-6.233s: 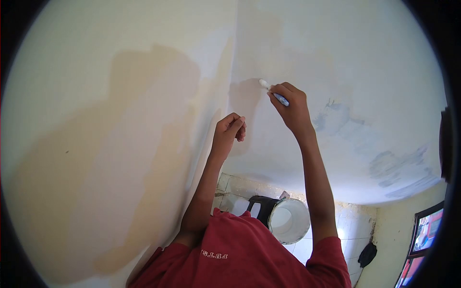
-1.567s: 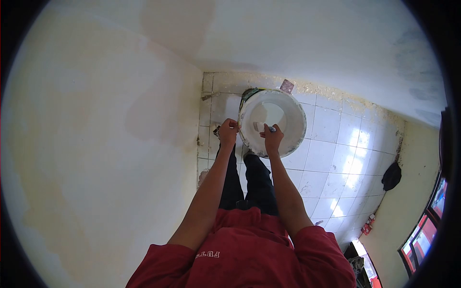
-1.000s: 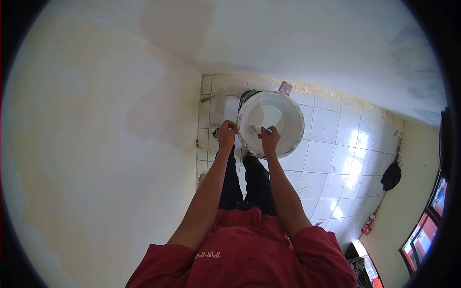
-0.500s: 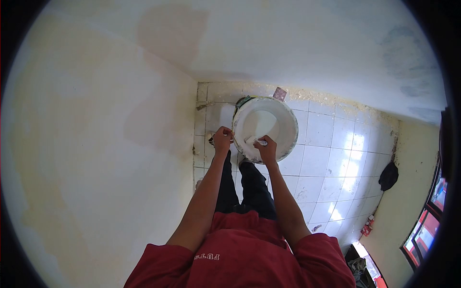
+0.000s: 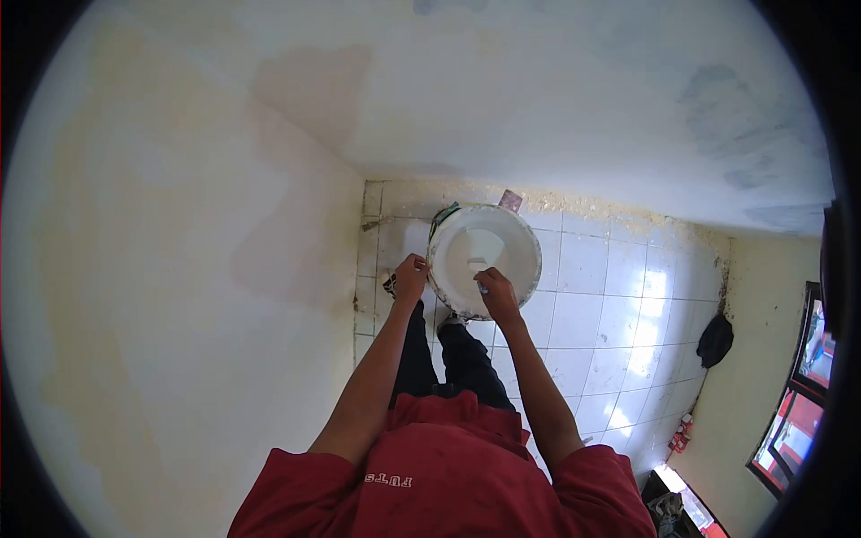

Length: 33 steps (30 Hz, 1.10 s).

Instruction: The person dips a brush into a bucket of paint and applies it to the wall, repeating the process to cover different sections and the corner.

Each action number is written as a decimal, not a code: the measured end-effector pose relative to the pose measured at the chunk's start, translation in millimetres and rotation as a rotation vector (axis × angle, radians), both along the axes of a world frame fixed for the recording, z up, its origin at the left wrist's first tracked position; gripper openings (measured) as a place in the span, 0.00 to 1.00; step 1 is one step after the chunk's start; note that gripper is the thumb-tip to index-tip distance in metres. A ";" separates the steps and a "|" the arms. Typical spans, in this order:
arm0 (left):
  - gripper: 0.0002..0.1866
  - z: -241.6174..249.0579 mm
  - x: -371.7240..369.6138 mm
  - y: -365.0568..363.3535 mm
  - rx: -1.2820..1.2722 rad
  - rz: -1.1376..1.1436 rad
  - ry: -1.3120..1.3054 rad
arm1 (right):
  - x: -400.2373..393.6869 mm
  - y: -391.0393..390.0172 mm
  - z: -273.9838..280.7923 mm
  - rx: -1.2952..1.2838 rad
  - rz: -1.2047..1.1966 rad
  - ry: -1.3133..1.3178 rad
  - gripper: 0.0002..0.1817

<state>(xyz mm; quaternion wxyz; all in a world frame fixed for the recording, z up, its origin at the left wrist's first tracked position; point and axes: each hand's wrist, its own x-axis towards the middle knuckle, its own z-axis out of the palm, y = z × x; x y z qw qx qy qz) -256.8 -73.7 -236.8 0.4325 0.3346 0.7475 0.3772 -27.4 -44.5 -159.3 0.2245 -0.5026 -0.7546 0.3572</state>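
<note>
A large round bucket [image 5: 524,260] with a smeared rim stands on the floor in front of me, white paint [image 5: 485,242] pooled in its bottom. My right hand [image 5: 498,291] is over the near part of the bucket, closed around the handle of a small paintbrush [image 5: 477,266]. The brush head points down toward the paint; whether it touches is too small to tell. At the bucket's left edge is my left hand [image 5: 412,273], its fingers curled and pinched on the rim. Dark cloth or a similar thing [image 5: 443,215] hangs over the rim at the far left.
Patchy walls [image 5: 269,359] meet in a corner just beyond the bucket. White floor tiles [image 5: 583,314] extend right, with paint flakes along the wall. A reddish square piece [image 5: 510,200] lies behind the bucket. A black item [image 5: 716,341] and a window [image 5: 803,386] are at right.
My right hand has tilted the paintbrush, whose head now points away from me toward the paint. The bucket sits lower in view as my head has shifted. My left hand stays at the rim.
</note>
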 end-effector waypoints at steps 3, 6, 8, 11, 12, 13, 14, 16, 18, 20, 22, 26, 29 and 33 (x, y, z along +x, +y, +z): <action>0.07 11.3 -4.4 -0.3 0.177 -0.126 0.230 | 4.5 -2.1 23.5 0.103 0.091 -0.052 0.13; 0.05 60.2 -9.7 -1.8 0.129 -0.134 -0.014 | 8.7 -5.5 59.0 0.113 0.116 -0.145 0.15; 0.04 82.2 -10.0 -2.4 0.099 -0.051 -0.398 | 13.5 -6.3 75.2 0.169 0.150 -0.151 0.15; 0.06 118.2 -4.3 -2.6 0.154 0.044 -0.550 | 16.9 -8.9 111.7 0.233 0.160 -0.083 0.15; 0.07 131.7 -3.3 -2.0 0.171 0.109 -0.674 | 16.1 -10.3 125.3 0.275 0.155 -0.047 0.16; 0.09 140.6 -3.5 -2.3 0.179 0.109 -0.704 | 14.4 -12.9 141.3 0.280 0.155 -0.051 0.16; 0.09 152.9 -2.8 -2.7 0.182 0.146 -0.767 | 10.5 -15.6 156.7 0.294 0.157 -0.052 0.17; 0.09 181.2 -5.4 -2.9 0.243 0.184 -0.885 | 1.0 -24.3 180.5 0.395 0.115 -0.022 0.17; 0.09 211.6 -11.4 0.8 0.312 0.203 -0.947 | -14.1 -26.8 207.5 0.405 0.063 0.041 0.17; 0.08 235.8 -23.9 9.1 0.376 0.204 -1.003 | -36.7 -22.8 238.5 0.403 0.023 0.065 0.18; 0.08 257.8 -45.3 21.0 0.437 0.192 -1.024 | -59.0 -10.0 251.4 0.492 0.065 0.091 0.16; 0.09 300.8 -100.0 50.1 0.555 0.166 -0.933 | -114.8 15.4 290.8 0.594 0.121 0.104 0.14; 0.09 334.7 -147.2 66.0 0.632 0.163 -0.817 | -169.0 41.7 319.5 0.642 0.180 0.099 0.13; 0.09 377.5 -213.7 78.6 0.753 0.197 -0.618 | -251.4 95.3 345.2 0.750 0.386 0.072 0.19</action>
